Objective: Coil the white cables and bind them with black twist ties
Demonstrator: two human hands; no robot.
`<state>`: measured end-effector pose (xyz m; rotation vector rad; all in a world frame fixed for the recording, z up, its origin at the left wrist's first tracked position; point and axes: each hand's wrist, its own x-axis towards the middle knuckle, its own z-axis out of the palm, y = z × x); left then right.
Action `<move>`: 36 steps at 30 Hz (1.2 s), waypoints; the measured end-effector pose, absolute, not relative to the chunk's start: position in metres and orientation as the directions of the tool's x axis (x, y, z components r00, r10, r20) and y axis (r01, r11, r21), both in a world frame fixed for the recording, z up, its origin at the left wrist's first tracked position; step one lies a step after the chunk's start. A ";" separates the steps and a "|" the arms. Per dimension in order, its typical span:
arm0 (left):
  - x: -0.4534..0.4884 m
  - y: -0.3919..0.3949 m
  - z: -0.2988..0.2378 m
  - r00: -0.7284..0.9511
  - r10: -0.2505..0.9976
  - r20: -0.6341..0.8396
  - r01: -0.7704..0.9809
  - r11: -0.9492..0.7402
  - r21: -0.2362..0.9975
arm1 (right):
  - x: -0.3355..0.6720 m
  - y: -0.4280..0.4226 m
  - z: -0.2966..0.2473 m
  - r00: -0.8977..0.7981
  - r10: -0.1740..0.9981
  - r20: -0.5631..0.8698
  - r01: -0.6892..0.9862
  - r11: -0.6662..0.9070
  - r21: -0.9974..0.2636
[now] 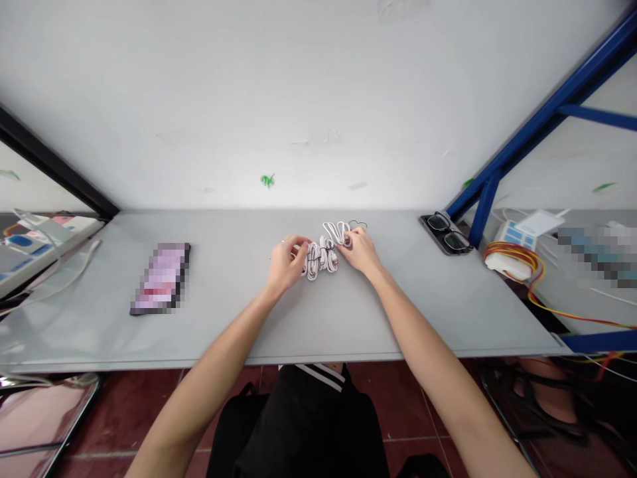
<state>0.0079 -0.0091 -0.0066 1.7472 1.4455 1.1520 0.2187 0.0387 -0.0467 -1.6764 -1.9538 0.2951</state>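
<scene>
A bundle of coiled white cable point(321, 257) lies on the grey tabletop point(239, 325), tied with thin dark wire at its middle. My left hand point(287, 262) grips the bundle's left end, its fingers curled over the coils. My right hand point(361, 251) pinches the white loops at the far right end, close to a small dark wire loop point(357, 224). Both hands bend inward over the bundle and partly hide it.
A phone with a blurred screen point(160, 279) lies left of my hands. Dark-framed glasses point(446, 234) rest at the back right, near a tangle of red and yellow wires point(512, 260). A blue metal frame point(542, 119) rises at the right, and a white wall stands behind.
</scene>
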 end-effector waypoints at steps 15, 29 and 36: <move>0.002 -0.011 -0.024 0.528 0.817 0.233 0.720 -0.576 0.388 | 0.196 -0.005 -0.022 -0.220 0.970 0.103 0.691 0.230 -0.685; 0.002 -0.014 -0.016 0.455 0.861 0.227 0.803 -0.507 0.315 | 0.194 -0.001 -0.026 -0.128 0.991 0.040 0.648 0.114 -0.753; -0.002 -0.014 -0.010 0.475 0.860 0.185 0.829 -0.508 0.235 | 0.196 -0.003 -0.019 -0.060 0.998 -0.026 0.480 0.005 -0.877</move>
